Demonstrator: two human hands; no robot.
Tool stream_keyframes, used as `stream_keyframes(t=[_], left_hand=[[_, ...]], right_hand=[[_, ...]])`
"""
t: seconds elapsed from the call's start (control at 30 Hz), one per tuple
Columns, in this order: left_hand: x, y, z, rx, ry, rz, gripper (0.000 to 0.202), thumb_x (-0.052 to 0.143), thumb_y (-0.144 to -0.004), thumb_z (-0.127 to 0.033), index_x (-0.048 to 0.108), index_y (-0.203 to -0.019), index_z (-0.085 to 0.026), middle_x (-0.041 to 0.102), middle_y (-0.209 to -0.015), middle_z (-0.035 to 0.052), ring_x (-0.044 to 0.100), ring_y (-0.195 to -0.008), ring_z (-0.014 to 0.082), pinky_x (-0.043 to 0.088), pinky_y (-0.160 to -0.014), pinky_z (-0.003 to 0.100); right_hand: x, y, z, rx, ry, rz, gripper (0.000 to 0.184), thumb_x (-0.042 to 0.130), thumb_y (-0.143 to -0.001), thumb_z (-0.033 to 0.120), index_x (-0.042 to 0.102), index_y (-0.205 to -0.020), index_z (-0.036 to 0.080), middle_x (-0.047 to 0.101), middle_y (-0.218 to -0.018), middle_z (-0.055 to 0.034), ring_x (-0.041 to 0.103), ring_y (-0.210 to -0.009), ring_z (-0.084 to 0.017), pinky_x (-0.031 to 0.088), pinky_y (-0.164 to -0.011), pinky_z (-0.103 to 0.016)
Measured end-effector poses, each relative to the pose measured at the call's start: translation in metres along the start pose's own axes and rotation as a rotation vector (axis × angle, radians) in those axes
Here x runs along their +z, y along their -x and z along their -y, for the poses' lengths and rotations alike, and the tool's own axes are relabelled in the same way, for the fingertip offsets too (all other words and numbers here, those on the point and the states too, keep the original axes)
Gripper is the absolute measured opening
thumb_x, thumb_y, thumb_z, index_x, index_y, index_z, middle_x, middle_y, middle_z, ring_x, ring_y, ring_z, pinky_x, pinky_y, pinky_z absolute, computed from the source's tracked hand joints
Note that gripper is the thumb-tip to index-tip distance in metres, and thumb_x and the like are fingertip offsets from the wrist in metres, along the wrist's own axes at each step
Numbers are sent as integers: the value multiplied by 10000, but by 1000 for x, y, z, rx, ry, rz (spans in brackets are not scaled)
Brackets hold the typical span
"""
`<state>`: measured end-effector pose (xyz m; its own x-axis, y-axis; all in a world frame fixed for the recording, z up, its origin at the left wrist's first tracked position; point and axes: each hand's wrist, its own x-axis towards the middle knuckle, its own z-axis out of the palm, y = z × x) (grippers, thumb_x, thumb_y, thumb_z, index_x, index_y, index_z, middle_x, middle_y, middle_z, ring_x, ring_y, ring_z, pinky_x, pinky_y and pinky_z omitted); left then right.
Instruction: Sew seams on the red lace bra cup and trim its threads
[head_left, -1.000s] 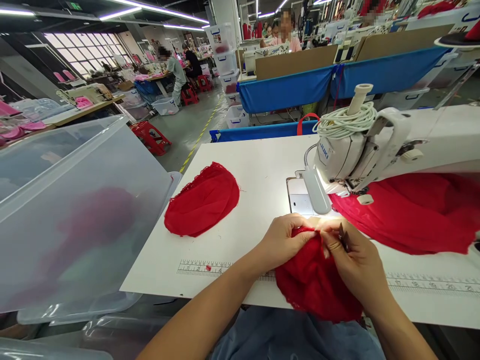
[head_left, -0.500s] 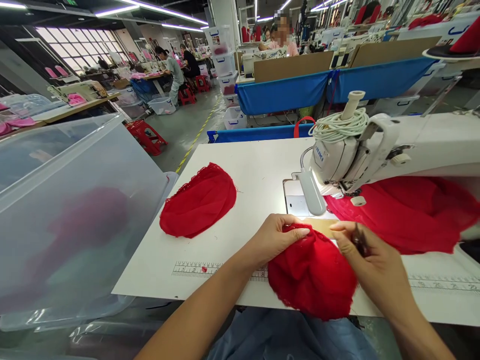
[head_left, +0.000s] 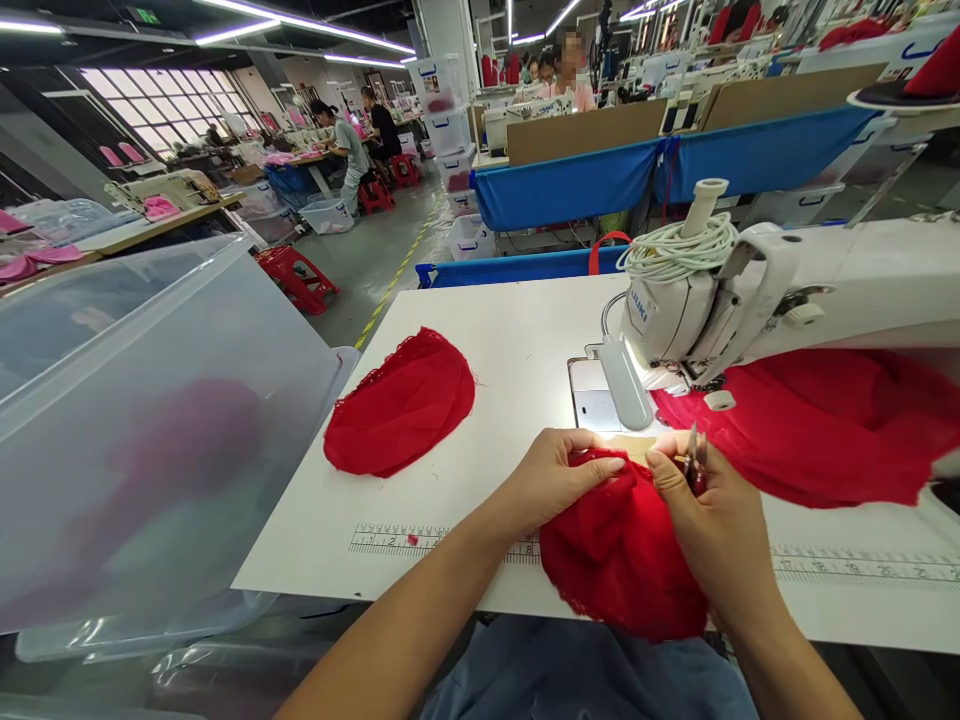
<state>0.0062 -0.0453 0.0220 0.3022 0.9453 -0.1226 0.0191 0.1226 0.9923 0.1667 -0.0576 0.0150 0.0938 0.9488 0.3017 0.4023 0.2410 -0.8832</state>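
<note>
A rounded piece of red fabric [head_left: 622, 570] with a frilly edge hangs from my hands over the table's front edge. My left hand [head_left: 559, 475] pinches its upper rim between thumb and fingers. Close by on the right, my right hand [head_left: 712, 515] is closed, thumb and fingertip together at the same rim; whether they grip the cloth there I cannot tell. Small thread snips [head_left: 696, 462] are tucked in that hand, blades pointing up. Just beyond my hands stands a white sewing machine [head_left: 795, 290], and a larger red fabric [head_left: 832, 430] lies under its arm.
Another red fabric piece [head_left: 405, 405] lies flat on the white table [head_left: 517, 340] to the left. A printed ruler [head_left: 397, 540] runs along the front. Beside the table sits a large translucent bin [head_left: 172, 400]. Blue cloth troughs [head_left: 570, 190] hang behind; people work farther off.
My right hand has moved left, up to the fabric's rim near my left hand. The snips have turned so their blades show. My left hand stays nearly in place.
</note>
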Motion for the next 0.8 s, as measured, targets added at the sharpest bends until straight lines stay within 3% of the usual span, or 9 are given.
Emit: stream_keyframes(t=[0.2,0.3,0.4,0.5,0.63,0.8], left_hand=[[-1,0,2,-36,73,14,259,704,-772,-380,708,-768,-121,627,-771,38,519,-706,126,374,-611,229],[-1,0,3,-65,110,4,272,725,-750,-399,706,-756,-127,626,-758,31,522,-691,122,370,-602,225],[-1,0,2,-88,143,6,285,737,-739,-409,708,-756,-127,633,-744,26,523,-672,117,367,-605,226],[-1,1,1,-79,152,28,280,719,-763,-403,707,-753,-124,629,-715,17,509,-643,104,360,-599,222],[-1,2,-1,-69,169,54,257,696,-792,-374,718,-796,-118,649,-739,30,529,-669,112,387,-630,226],[0,1,0,-54,136,70,252,673,-807,-360,726,-828,-115,657,-774,47,551,-709,134,404,-634,233]], right_hand=[[-4,6,-5,101,-84,-71,187,610,-844,404,589,-775,232,527,-595,39,474,-531,-122,383,-510,-241],[-12,5,-7,186,-325,-179,199,638,-846,415,553,-804,241,540,-621,48,415,-463,-92,326,-466,-238],[-17,7,-8,198,-528,-16,263,617,-857,459,539,-755,229,525,-595,48,316,-391,-69,244,-409,-244],[-16,11,-8,128,-245,122,281,617,-857,465,595,-714,224,491,-544,42,381,-441,-98,292,-419,-243],[-7,12,-8,-154,97,-4,111,599,-884,342,682,-881,267,657,-787,0,577,-661,-152,453,-588,-268],[-1,9,-8,-317,192,-19,115,566,-907,262,678,-927,278,675,-843,-2,638,-748,-165,481,-649,-278]])
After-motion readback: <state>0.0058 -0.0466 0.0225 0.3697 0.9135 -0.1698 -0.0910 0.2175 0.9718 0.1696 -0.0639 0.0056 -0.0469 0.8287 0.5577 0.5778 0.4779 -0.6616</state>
